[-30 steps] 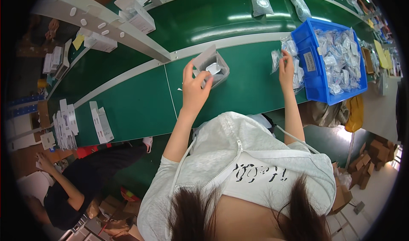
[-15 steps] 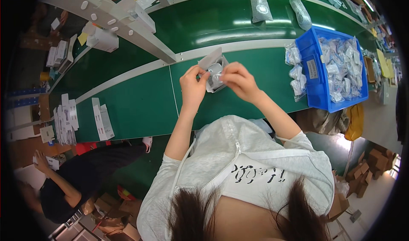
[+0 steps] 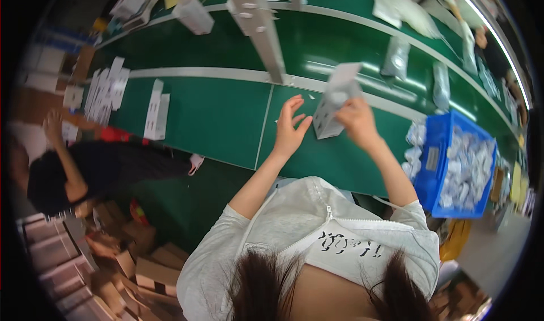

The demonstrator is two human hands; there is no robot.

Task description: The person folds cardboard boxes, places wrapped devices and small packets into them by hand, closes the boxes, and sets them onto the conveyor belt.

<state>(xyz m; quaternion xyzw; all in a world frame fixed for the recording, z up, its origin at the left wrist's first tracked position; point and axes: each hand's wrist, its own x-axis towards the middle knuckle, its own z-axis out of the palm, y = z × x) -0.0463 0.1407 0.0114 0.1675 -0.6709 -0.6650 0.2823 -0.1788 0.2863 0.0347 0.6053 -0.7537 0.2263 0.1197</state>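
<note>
A small white cardboard box (image 3: 326, 118) with its top flap raised stands tilted over the green bench. At its right side is my right hand (image 3: 359, 122), fingers curled and closed on the box's edge; blur softens the fingertips. Something pale and rounded shows at the box's opening under the flap, too blurred to name. My left hand (image 3: 292, 129) is just left of the box, apart from it, with fingers spread and nothing in them.
At the right, a blue bin (image 3: 433, 165) holds several clear bags with white items, and more bags (image 3: 415, 145) lie beside it. Bubble-wrapped pieces (image 3: 396, 59) rest on the shelf. Flat white boxes (image 3: 107, 91) and a white carton (image 3: 157, 114) lie left, near another person (image 3: 85, 170).
My left hand has let go of the box and opened beside it. The box has turned upright in my right hand, showing its side. The whole view has swung left.
</note>
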